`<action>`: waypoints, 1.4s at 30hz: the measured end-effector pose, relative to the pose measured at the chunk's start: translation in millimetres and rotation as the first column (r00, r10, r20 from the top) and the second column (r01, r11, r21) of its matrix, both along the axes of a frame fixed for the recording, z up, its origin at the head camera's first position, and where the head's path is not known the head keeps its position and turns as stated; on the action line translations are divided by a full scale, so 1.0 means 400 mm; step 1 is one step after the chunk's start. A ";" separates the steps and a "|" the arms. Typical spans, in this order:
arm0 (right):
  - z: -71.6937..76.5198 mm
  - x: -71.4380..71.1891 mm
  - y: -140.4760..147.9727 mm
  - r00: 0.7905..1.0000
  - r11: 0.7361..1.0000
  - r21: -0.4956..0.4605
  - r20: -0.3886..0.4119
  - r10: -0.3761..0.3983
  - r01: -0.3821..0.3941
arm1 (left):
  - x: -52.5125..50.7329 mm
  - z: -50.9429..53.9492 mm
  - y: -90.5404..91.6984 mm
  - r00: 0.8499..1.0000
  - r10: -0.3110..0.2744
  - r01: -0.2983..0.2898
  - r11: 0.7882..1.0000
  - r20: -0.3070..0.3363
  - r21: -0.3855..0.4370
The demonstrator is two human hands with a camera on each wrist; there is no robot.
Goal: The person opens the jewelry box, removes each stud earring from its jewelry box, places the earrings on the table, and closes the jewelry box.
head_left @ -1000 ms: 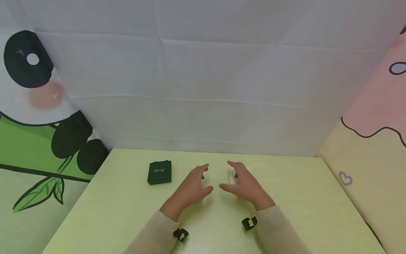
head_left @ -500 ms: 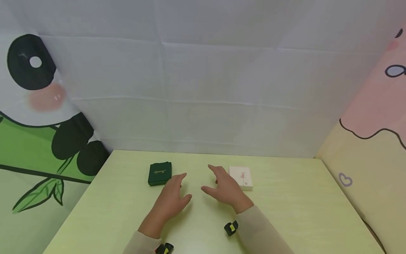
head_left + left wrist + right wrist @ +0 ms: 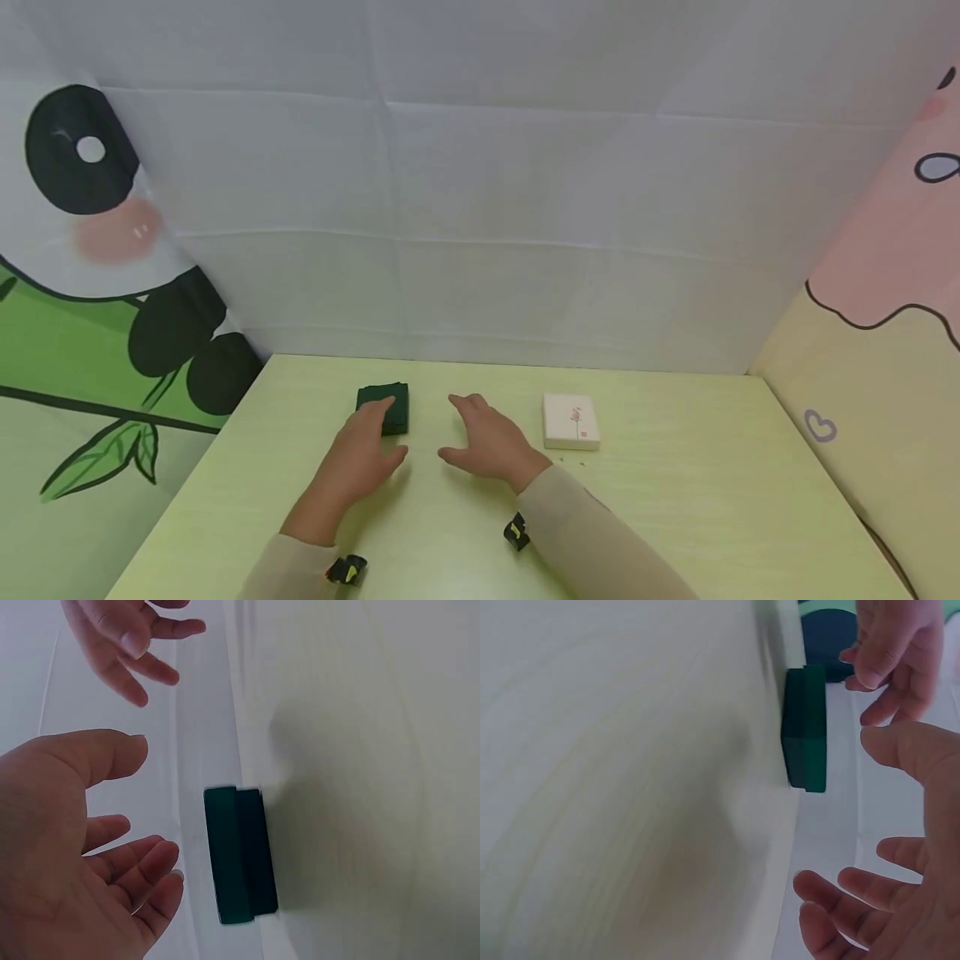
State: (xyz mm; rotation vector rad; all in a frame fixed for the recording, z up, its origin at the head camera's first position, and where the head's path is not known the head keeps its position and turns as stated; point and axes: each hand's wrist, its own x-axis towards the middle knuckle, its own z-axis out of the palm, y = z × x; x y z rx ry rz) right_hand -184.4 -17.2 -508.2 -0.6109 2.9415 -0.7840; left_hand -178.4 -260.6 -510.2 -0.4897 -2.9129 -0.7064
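A dark green box (image 3: 397,411) with a lid lies on the table at the left back. In the head view my left hand (image 3: 356,458) hangs in front of it and hides part of its top. The left wrist view shows the green box (image 3: 232,855) apart from my loosely bent fingers. My right hand (image 3: 491,442) hovers right of the box, thumb and fingers spread, touching nothing. The green box (image 3: 805,729) also appears beyond that hand in the right wrist view. Neither hand holds anything.
A white box (image 3: 572,421) with a small flower print sits on the table (image 3: 675,483) to the right of my right hand. A white cloth (image 3: 510,183) hangs behind the table's back edge. Printed walls (image 3: 885,400) stand at both sides.
Both hands have moved left, toward the green box. The left hand now overlaps it in the head view, and the white box, earlier partly covered by the right hand, shows whole.
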 end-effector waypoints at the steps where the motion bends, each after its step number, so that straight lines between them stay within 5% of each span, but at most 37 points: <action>1: 0.000 -0.003 -0.006 1.000 1.000 0.018 0.001 0.004 -0.004 | -0.003 0.001 -0.009 1.000 0.005 -0.005 1.000 0.005 -0.001; 12: -0.004 -0.038 -0.070 0.997 0.980 0.194 -0.045 0.063 -0.053 | -0.038 -0.003 -0.090 0.994 0.063 -0.062 0.998 0.088 -0.013; 17: -0.007 -0.050 -0.106 0.999 0.978 0.204 -0.033 0.037 -0.029 | -0.055 -0.002 -0.112 0.990 0.076 -0.074 0.997 0.120 -0.021; 26: 0.010 -0.055 -0.180 0.999 0.977 0.215 0.035 -0.005 -0.002 | -0.099 0.011 -0.128 0.960 0.096 -0.082 0.995 0.264 -0.062; 42: -0.030 -0.075 -0.277 0.995 0.974 0.212 0.040 -0.088 0.078 | -0.119 -0.012 -0.137 0.957 0.003 0.018 0.997 0.289 -0.071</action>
